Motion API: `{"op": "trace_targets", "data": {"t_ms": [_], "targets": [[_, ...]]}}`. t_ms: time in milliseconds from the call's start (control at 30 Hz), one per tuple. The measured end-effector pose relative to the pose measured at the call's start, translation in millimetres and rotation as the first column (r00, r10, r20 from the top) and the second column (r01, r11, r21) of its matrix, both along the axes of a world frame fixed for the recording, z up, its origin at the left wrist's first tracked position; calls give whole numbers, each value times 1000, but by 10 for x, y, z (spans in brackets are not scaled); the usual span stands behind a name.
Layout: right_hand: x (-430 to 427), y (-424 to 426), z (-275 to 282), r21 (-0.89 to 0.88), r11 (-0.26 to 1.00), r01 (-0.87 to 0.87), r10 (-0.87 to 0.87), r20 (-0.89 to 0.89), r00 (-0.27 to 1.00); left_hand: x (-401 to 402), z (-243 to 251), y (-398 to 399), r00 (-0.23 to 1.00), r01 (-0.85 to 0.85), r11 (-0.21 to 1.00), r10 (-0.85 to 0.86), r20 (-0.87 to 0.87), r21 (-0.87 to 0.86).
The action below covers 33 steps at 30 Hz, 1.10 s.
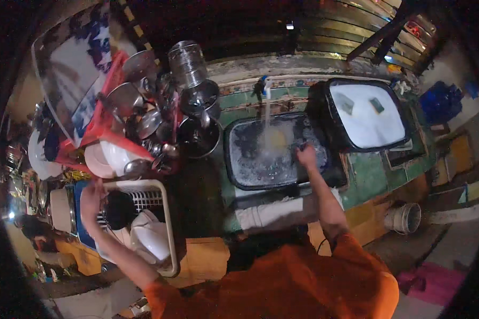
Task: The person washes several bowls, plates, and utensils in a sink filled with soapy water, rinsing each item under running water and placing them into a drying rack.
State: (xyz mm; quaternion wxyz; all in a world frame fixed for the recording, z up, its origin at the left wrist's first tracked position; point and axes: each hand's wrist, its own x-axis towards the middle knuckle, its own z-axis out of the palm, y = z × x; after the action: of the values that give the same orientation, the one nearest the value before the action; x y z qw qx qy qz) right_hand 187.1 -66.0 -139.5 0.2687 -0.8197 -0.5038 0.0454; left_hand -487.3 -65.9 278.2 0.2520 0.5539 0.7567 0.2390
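My left hand [92, 201] is at the back left corner of a white plastic basket [168, 223], which holds white bowls [153, 239] and a dark round item [119, 209]; its fingers are partly hidden. My right hand [306, 155] is over the right part of a black basin [239, 181] of bubbly water, near a small dark thing; whether it grips that is unclear. Water runs from a tap [266, 81] onto a yellowish item [277, 139] in the basin. A second black basin [408, 133] at the right holds white suds with two sponge-like pads [377, 105] in it.
A red rack [94, 127] packed with metal pots, bowls and utensils stands at the left. A dark pot [199, 137] and a tall metal container [187, 60] stand beside it. Green tiles [365, 171] surround the basins. A bucket [403, 218] is lower right.
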Motion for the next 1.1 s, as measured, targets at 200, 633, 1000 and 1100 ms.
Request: {"op": "trace_targets", "data": {"t_ms": [200, 633, 1000, 1100], "targets": [[11, 772, -685, -466, 885, -8, -124, -251, 960, 1638, -33, -892, 854, 453, 851, -328, 403, -266], [131, 493, -248, -29, 955, -295, 229, -563, 794, 4136, -4065, 499, 881, 472, 858, -454, 129, -201], [540, 350, -157, -198, 957, -212, 70, -552, 831, 4681, -4339, 530, 881, 430, 900, -403, 248, -64], [226, 375, 253, -530, 847, -25, -195, -355, 914, 4527, -4358, 614, 894, 376, 926, -354, 276, -27]]}}
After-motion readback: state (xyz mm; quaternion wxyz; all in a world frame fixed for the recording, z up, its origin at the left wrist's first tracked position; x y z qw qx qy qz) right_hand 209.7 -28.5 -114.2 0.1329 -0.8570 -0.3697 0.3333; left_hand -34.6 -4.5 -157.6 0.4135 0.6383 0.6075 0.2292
